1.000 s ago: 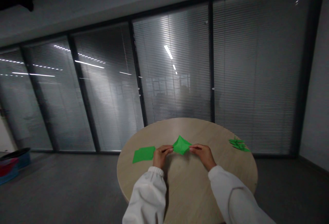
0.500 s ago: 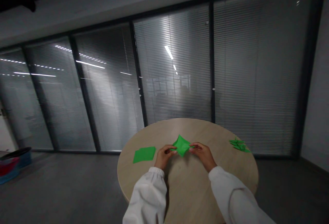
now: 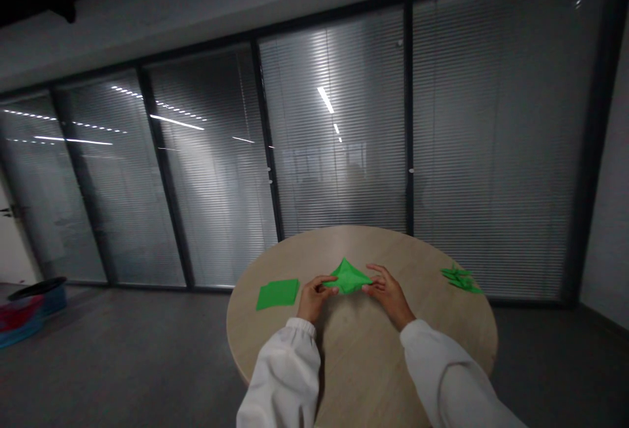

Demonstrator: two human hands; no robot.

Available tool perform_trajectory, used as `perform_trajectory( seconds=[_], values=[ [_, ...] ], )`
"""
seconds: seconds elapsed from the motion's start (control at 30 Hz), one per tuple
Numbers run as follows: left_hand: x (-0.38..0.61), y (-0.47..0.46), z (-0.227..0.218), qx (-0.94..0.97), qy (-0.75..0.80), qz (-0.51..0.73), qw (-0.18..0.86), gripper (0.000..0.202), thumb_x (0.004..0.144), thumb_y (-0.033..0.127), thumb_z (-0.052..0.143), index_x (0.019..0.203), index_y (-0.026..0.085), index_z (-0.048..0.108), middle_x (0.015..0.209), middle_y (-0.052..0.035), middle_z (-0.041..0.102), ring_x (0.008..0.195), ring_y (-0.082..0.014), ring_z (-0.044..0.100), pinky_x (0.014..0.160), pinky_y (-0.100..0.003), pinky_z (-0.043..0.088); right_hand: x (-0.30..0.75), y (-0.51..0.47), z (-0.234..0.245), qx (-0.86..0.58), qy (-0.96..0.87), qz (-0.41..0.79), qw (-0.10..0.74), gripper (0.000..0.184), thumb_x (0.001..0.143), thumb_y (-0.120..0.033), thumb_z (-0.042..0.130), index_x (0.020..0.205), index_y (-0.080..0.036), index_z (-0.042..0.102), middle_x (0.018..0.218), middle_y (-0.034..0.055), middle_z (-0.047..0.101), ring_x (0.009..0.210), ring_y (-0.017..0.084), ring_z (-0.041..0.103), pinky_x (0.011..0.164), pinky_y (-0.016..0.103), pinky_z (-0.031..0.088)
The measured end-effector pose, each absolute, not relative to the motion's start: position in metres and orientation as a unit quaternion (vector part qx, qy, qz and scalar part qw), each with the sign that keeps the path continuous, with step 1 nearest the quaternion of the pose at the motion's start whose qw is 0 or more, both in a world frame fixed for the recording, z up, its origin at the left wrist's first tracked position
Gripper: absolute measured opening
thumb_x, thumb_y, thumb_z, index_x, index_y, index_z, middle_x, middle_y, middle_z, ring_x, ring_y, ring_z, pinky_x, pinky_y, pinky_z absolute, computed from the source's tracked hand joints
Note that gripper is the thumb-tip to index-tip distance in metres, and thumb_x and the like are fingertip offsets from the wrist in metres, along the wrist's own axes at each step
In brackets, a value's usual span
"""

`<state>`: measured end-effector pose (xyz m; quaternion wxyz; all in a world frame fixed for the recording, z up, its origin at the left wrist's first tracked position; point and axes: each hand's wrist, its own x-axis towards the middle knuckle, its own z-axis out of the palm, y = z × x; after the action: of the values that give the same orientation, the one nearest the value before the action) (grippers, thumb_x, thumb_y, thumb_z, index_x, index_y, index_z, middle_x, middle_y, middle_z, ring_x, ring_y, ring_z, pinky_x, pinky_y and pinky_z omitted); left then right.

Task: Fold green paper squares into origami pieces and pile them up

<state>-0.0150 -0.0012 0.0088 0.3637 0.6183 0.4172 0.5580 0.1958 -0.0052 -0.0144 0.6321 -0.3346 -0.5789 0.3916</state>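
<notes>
A partly folded sheet of green origami paper (image 3: pixel 348 277) is held just above the table between my two hands. My left hand (image 3: pixel 314 297) pinches its left corner between thumb and fingers. At the right corner, my right hand (image 3: pixel 388 293) has its thumb and a finger on the paper, while another finger is lifted away. The far point of the sheet stands up and its near edge looks folded in. To the left lies a stack of flat green paper (image 3: pixel 278 294). Several folded green paper pieces (image 3: pixel 460 278) lie in a pile on the right.
The round wooden table (image 3: pixel 363 362) stands before a glass partition with blinds (image 3: pixel 339 192). On the floor at far left are a dark bin (image 3: pixel 54 295) and a red and blue item (image 3: pixel 22 323). A white door (image 3: pixel 17 238) is behind them.
The paper's near point has gone from pointing toward me to a flatter folded edge. One finger of my right hand has lifted off the paper. The view has shifted slightly.
</notes>
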Motion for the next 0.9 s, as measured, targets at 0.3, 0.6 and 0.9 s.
perform_trajectory(
  seconds=[0.3, 0.6, 0.9],
  values=[
    [-0.014, 0.001, 0.007, 0.612, 0.407, 0.567, 0.372, 0.051, 0.054, 0.024, 0.077, 0.103, 0.011, 0.07, 0.057, 0.003, 0.061, 0.047, -0.0073, 0.045, 0.047, -0.019, 0.033, 0.194, 0.0, -0.024, -0.353, -0.623, 0.359, 0.598, 0.035, 0.067, -0.039, 0.07, 0.098, -0.022, 0.072, 0.093, 0.0054, 0.073, 0.082, 0.021, 0.066, 0.076, 0.032, 0.052],
    [-0.015, 0.001, 0.006, 0.608, 0.42, 0.579, 0.343, 0.031, 0.055, 0.027, 0.077, 0.084, 0.014, 0.076, 0.057, -0.0015, 0.067, 0.053, -0.0138, 0.056, 0.052, -0.023, 0.041, 0.194, 0.0, -0.025, -0.354, -0.62, 0.369, 0.595, 0.037, 0.067, -0.044, 0.072, 0.094, -0.02, 0.073, 0.085, 0.0063, 0.074, 0.074, 0.021, 0.066, 0.069, 0.032, 0.052],
    [-0.017, 0.004, 0.004, 0.585, 0.424, 0.591, 0.359, 0.031, 0.055, 0.031, 0.079, 0.081, 0.014, 0.076, 0.066, -0.0058, 0.073, 0.062, -0.0191, 0.065, 0.063, -0.028, 0.05, 0.196, 0.004, -0.023, -0.338, -0.573, 0.413, 0.622, 0.048, 0.057, -0.049, 0.079, 0.092, -0.017, 0.074, 0.086, 0.009, 0.075, 0.078, 0.024, 0.068, 0.074, 0.037, 0.054]
  ],
)
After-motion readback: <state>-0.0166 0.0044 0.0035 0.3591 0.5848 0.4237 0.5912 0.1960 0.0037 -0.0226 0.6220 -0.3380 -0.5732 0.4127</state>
